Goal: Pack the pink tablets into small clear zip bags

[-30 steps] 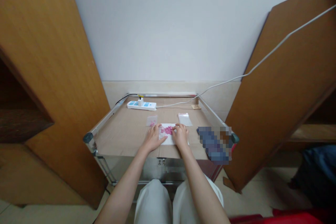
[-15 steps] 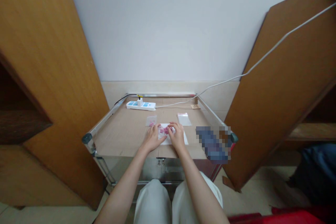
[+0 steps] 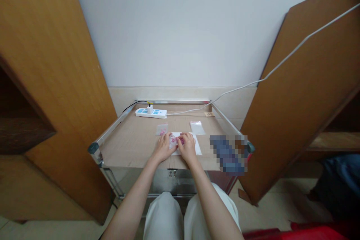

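Head view: the left grip (image 3: 162,149) and right grip (image 3: 187,149) have drawn in from their earlier spread and now sit close together, fingers curled down over a clear pouch (image 3: 173,141) on a white sheet (image 3: 197,149). Whether they are pinching it is too small to tell. Pink pieces (image 3: 182,140) lie between the fingertips, and most are now hidden by the hands. The sheet rests on the cardboard-covered worktop (image 3: 126,144). Ahead of the left grip lies a small bag of pink pieces (image 3: 162,129), and ahead of the right, a flat clear bag (image 3: 197,128). A white power strip (image 3: 150,113) sits at the far edge, with a cable (image 3: 191,111) running from it. A pixelated patch (image 3: 227,154) covers the worktop's right corner.
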`<state>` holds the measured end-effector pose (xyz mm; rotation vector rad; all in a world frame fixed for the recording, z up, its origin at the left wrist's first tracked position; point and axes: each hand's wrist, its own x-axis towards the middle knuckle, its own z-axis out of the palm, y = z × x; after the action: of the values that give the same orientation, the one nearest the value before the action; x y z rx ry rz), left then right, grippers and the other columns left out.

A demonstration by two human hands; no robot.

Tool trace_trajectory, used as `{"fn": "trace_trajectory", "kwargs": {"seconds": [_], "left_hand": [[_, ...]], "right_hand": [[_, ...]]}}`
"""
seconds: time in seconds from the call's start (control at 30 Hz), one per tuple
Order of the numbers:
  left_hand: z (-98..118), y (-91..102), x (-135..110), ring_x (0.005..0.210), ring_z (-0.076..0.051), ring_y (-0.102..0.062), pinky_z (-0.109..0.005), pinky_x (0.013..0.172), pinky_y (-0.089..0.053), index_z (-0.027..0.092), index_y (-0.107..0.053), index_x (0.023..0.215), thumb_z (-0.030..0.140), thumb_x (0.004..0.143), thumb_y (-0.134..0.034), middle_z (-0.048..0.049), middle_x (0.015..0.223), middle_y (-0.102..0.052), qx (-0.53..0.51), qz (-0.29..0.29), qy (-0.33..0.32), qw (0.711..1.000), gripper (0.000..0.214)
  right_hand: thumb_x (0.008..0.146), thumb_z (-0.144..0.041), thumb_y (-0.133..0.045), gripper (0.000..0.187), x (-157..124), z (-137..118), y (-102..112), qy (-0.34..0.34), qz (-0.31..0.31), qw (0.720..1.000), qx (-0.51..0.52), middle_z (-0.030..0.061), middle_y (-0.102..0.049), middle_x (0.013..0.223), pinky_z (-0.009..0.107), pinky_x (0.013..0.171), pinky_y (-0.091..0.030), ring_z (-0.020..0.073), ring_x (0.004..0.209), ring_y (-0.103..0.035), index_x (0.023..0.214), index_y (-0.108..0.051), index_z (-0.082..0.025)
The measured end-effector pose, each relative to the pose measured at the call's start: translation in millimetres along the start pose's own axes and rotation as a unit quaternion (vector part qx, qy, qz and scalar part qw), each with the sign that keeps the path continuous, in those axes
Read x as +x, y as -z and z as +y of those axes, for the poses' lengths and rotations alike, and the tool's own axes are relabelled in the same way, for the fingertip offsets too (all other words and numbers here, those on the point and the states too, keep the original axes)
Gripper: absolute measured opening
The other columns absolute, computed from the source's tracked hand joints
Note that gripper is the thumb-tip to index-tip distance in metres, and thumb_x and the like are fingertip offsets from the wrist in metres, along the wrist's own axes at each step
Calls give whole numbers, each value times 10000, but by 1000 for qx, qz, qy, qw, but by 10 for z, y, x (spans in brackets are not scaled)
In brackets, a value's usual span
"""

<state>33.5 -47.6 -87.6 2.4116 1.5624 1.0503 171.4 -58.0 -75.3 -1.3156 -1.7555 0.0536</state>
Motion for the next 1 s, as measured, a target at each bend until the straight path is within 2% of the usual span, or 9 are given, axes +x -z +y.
{"fn": "trace_trajectory", "kwargs": {"seconds": [0.1, 0.23, 0.7, 1.0], "left_hand": [[19, 21, -1, 1020, -231, -414, -392, 861, -334, 183, -315, 1107, 372, 676, -522, -86, 1052, -437, -7, 0, 2, 1000, 514], [26, 35, -5, 1005, -222, -421, -388, 854, -343, 183, -325, 1106, 395, 682, -510, -82, 1044, -437, -11, 3, 2, 1000, 509], [32, 53, -10, 994, -218, -426, -383, 849, -346, 182, -330, 1106, 406, 695, -494, -86, 1046, -435, -7, -3, 4, 1000, 496], [14, 35, -10, 994, -216, -423, -372, 857, -346, 176, -325, 1108, 417, 696, -488, -85, 1048, -438, -4, 3, -1, 1000, 504]], "right_hand": [[752, -222, -445, 126, -22, 63, 11, -51, 4, 996, -74, 75, -516, 898, 323, 783, -278, 198, 924, -405, 779, -556, -166], [732, -204, -465, 104, -54, 141, -20, -92, -25, 986, -136, 104, -504, 908, 341, 756, -270, 233, 936, -388, 739, -561, -164], [730, -232, -489, 100, -56, 176, -10, -110, -44, 984, -134, 88, -518, 883, 330, 720, -277, 236, 922, -402, 771, -566, -183], [732, -173, -473, 106, -49, 205, -10, -105, -44, 982, -151, 83, -540, 874, 327, 683, -276, 231, 889, -419, 743, -577, -188]]}}
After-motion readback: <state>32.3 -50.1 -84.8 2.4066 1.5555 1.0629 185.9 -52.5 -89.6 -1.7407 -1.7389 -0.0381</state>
